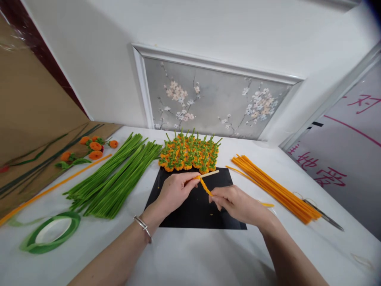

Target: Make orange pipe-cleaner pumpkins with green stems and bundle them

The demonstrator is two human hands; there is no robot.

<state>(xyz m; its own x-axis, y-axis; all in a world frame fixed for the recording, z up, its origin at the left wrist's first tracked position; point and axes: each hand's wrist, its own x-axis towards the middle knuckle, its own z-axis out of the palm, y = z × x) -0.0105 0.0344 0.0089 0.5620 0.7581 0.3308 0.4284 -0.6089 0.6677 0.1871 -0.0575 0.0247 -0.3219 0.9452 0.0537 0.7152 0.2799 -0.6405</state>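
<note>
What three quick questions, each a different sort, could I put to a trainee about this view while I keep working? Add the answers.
1. True or false: the bundle of orange stems lies to the right of the black mat.
2. Fill in: the silver bracelet is on the person's ____ wrist.
3. What is the left hand holding? (A) a green stem (B) a pale stick (C) a roll of tape

Key
1. True.
2. Left.
3. B; an orange strand runs from beside it to the right hand.
</note>
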